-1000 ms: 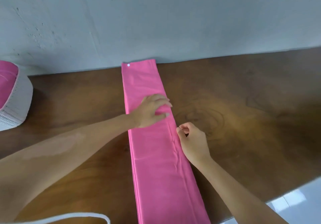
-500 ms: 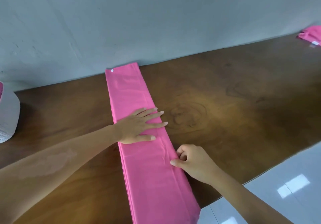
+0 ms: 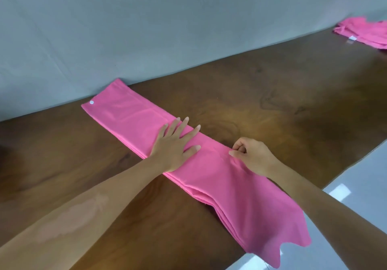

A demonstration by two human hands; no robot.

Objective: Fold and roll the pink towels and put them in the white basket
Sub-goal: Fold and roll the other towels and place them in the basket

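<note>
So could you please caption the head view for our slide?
Left hand presses a folded pink towel flat while right hand pinches its edge.

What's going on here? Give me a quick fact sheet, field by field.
activity: folding a towel into a long strip
pink towel: lies folded on the table, near end hanging over the edge
left hand: flat on the towel, fingers straight
right hand: pinches the towel's right edge
table: dark wood, against a grey wall
pink pile: far right on the table

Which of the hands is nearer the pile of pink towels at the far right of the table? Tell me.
Right. The right hand pinches the long folded towel's right edge, on the pile's side. The left hand presses flat on the towel, farther from the pile.
</note>
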